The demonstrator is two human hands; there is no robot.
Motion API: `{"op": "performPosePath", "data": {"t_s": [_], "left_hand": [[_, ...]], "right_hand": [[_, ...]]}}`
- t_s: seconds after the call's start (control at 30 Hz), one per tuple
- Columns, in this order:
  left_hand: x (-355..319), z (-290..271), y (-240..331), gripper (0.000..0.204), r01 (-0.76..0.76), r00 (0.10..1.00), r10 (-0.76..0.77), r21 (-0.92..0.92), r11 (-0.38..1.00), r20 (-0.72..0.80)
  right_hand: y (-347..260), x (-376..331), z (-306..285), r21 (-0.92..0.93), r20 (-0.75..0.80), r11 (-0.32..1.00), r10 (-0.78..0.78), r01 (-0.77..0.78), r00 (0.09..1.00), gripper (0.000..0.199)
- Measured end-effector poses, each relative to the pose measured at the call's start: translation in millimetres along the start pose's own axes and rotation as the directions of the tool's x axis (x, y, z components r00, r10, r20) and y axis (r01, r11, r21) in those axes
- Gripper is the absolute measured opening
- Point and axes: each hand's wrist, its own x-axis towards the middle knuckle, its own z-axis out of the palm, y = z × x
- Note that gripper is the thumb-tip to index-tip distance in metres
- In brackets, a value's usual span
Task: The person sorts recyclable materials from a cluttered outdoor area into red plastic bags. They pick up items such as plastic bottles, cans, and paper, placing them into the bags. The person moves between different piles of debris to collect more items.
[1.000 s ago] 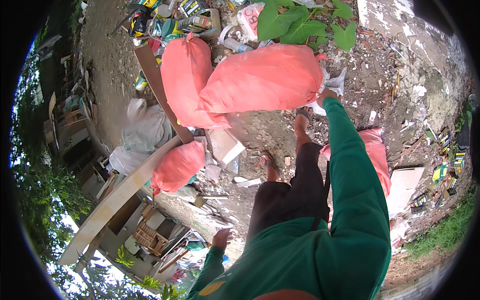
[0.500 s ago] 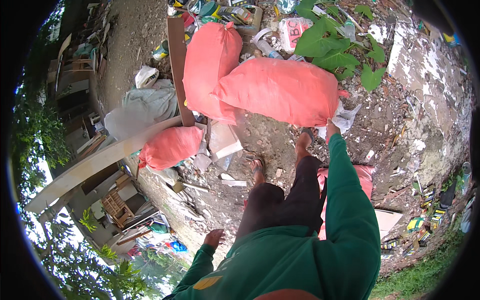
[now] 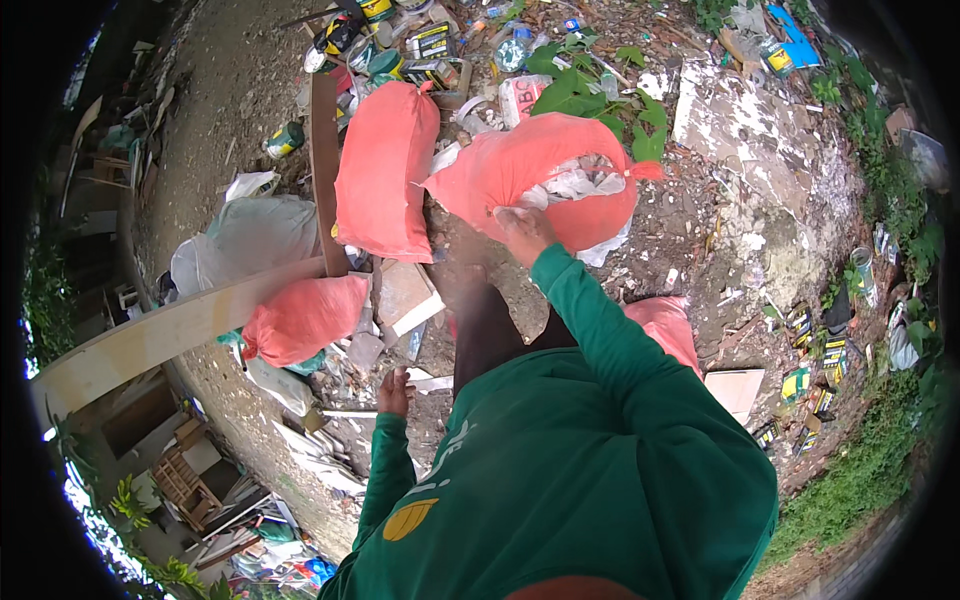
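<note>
A full red woven sack (image 3: 480,182) lies on its side, its far-right end tied off. A long gap along its upper side bares crumpled white plastic scraps (image 3: 575,185). My right hand (image 3: 525,232) is closed on the sack's fabric along the near side of that gap. Some of its fingertips are hidden. Low at the left, my left hand (image 3: 397,393) hangs with nothing in it, fingers loosely bent and apart. Another stuffed red sack (image 3: 385,175) stands left of the torn one, close beside it.
A smaller red sack (image 3: 305,318) sits beside a long wooden plank (image 3: 180,325); an upright board (image 3: 325,165) joins it. A further red sack (image 3: 668,325) lies right of my body. Broken tile pieces (image 3: 405,295), cans and rubble litter the ground. Leafy plants (image 3: 575,97) grow beyond.
My right hand has moved from the sack's right end to its near side. The sack now shows a gap with white scraps. My left hand has risen, and the view has shifted.
</note>
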Motion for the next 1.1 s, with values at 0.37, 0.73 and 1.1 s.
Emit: {"op": "performPosePath", "data": {"t_s": [0.37,0.73,1.1], "left_hand": [[60.8,129.4,208.2,0.09,-0.22,0.45,-0.107,0.226,0.949,0.887],[18.3,234.9,2.8,0.118,-0.469,0.552,-0.212,0.511,0.72,0.806],[0.8,255.2,-72.6,0.095,-0.84,0.542,0.077,0.541,0.028,0.837]], "right_hand": [[-85.8,-239.6,3.6,-0.165,-0.36,0.812,0.48,-0.56,0.8,0.036],[67.1,-382.7,150.8,-0.157,-0.112,0.462,0.87,-0.873,0.48,0.041],[111.1,-478.3,259.0,0.29,-0.278,0.6,0.798,-0.745,0.535,0.04]]}}
